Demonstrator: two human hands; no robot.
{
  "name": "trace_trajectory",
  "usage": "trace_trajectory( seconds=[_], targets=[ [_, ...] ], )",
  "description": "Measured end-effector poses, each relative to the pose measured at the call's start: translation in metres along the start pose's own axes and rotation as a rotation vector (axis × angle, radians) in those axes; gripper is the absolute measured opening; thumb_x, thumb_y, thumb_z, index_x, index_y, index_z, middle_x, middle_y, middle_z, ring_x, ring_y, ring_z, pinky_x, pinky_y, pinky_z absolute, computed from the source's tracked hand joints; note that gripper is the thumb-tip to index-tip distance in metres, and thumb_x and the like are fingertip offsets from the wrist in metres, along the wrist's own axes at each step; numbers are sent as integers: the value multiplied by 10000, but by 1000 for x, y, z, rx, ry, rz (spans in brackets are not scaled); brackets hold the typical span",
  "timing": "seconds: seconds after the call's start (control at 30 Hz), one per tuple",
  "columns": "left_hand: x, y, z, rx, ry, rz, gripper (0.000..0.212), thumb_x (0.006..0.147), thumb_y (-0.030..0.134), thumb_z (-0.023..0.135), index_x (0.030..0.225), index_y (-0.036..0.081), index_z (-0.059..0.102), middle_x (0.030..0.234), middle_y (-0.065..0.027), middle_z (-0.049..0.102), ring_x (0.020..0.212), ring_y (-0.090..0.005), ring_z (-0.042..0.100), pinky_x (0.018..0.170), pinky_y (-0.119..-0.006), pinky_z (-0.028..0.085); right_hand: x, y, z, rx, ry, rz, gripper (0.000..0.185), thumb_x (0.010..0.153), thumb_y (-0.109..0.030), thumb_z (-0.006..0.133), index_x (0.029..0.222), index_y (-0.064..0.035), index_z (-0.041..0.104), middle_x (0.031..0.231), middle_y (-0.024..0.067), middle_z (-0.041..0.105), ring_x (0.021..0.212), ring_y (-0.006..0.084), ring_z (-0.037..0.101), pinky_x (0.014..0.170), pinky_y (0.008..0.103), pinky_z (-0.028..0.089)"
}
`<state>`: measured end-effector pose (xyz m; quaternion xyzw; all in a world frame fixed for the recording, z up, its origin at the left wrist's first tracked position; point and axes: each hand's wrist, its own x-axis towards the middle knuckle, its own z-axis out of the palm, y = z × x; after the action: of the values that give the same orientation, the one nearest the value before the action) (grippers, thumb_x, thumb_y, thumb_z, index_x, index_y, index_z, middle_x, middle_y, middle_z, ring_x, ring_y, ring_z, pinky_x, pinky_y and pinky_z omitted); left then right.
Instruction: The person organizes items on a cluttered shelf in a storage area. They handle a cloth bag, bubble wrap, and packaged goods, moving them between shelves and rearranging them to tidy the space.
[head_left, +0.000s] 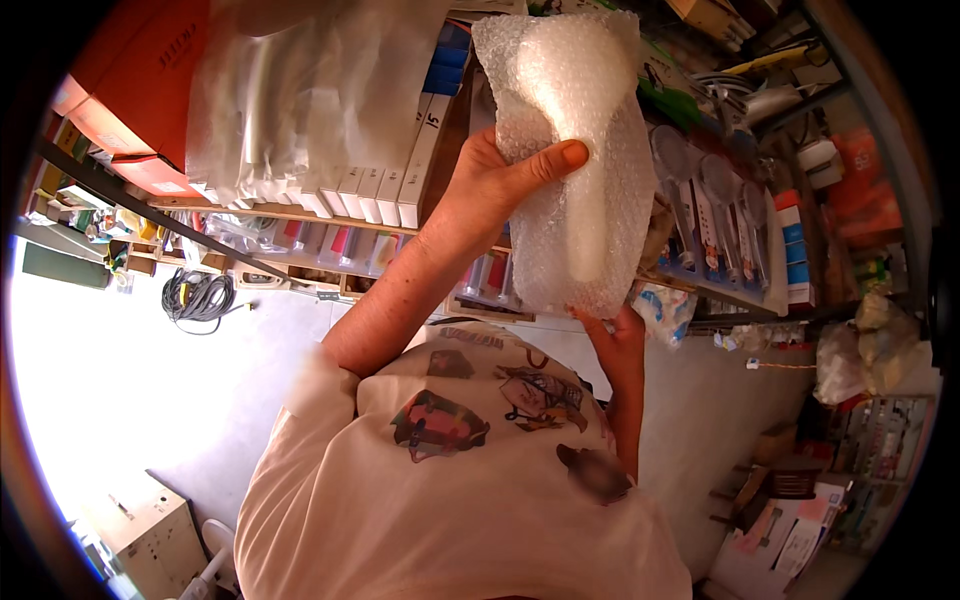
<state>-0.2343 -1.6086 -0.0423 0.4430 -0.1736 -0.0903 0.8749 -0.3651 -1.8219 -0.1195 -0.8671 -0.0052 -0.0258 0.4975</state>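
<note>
A white handheld shower head (589, 97), or something of that shape, shows through a bubble-wrap bag (622, 180), its round head up and its handle pointing down towards my body. My left hand (517, 165) grips the bag from the left side, with the thumb across the neck of the white thing. At the lower edge of the bag, my right hand (611, 326) pinches the wrap between thumb and fingers. Beyond both hands stands a packed shelf, with packaged shower heads (716, 187) to the right of the bag.
Narrow white boxes (414, 184) line the shelf at the left, beneath clear plastic packaging (300, 97) and beside red boxes (150, 75). A coiled black cable (196, 296) lies on the floor at the left. Plastic bags (844, 360) hang at the right, and a wooden cabinet (150, 536) stands lower left.
</note>
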Motion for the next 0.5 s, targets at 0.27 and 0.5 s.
trace_trajectory(
  seconds=[0.27, 0.5],
  targets=[
    [-12, -15, 8, 37, -107, -63, 378, 805, 193, 774, 1103, 1, 643, 1001, -84, 694, 891, -131, 647, 794, -285, 535, 6, -20, -19, 391, 113, -71, 519, 824, -257, 732, 1241, 1, 562, 1101, 75, 628, 951, 151, 603, 845, 291, 472],
    [-17, -13, 6, 119, -168, -119, 378, 802, 192, 780, 1095, -6, 646, 1006, -82, 687, 918, -126, 634, 803, -270, 519, 8, -51, 2, 209, -26, -87, 507, 730, -170, 795, 1157, -1, 580, 1011, 50, 628, 889, 141, 602, 806, 288, 480]
  ],
)
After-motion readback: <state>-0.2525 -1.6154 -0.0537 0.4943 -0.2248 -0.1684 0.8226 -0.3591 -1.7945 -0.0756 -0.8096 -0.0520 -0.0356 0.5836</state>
